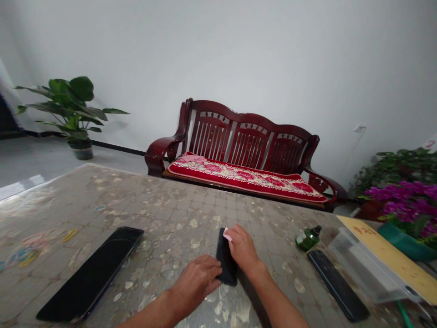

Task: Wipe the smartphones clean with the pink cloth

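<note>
A black smartphone (226, 265) lies on the patterned tablecloth in front of me, its long side pointing away. My left hand (200, 275) grips its left edge near the lower end, with the fingertips over the rim. Over the phone's upper right part, my right hand (241, 248) is closed on a small pink cloth (227, 234) that touches the screen. Most of the cloth is hidden under the fingers.
A large black flat device (92, 275) lies at left, near colourful bands (30, 250). At right are a green bottle (308, 238), another dark phone (337, 284), a clear plastic box (370, 269) with a yellow board (392, 255), and purple flowers (406, 205). A wooden bench (239, 141) stands beyond the table.
</note>
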`<state>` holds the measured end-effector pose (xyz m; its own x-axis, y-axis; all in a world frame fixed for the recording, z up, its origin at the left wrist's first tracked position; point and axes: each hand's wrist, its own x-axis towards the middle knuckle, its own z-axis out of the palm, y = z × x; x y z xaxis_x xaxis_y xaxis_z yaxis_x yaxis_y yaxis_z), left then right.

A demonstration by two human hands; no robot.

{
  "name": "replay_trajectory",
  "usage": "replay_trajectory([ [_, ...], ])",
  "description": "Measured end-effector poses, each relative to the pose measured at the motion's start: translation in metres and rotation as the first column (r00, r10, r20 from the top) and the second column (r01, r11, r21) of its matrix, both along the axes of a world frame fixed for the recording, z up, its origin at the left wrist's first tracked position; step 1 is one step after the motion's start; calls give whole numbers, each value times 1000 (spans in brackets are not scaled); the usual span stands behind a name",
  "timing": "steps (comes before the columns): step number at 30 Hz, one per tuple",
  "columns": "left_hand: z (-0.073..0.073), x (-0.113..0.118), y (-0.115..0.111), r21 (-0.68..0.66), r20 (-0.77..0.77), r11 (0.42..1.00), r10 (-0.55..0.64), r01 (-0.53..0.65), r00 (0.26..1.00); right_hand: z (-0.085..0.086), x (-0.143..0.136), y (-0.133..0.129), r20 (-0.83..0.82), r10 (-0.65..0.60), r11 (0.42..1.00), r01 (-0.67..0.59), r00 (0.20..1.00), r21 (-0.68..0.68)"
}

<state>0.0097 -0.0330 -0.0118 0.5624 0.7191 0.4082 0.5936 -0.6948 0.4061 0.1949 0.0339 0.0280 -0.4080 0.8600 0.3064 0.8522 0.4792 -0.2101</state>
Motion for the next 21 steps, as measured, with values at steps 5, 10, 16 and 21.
replay_trajectory([
  [5, 3, 0, -2, -14, -9, 1000, -3, 3, 1000, -3, 5, -24, -41, 56, 998, -56, 998, 1],
  [10, -3, 1, 0, 2, 5, 1000, 1, -1, 1000, 0, 0, -15, -13, 43, 999, -43, 999, -2],
  [16, -8, 2, 2, 16, 38, 1000, 0, -1, 999, 2, -5, -5, -42, 50, 999, -51, 998, -9],
  [21, -5, 2, 2, 16, 44, 1000, 12, -13, 999, -7, 6, -25, -122, 201, 980, -199, 972, 31],
])
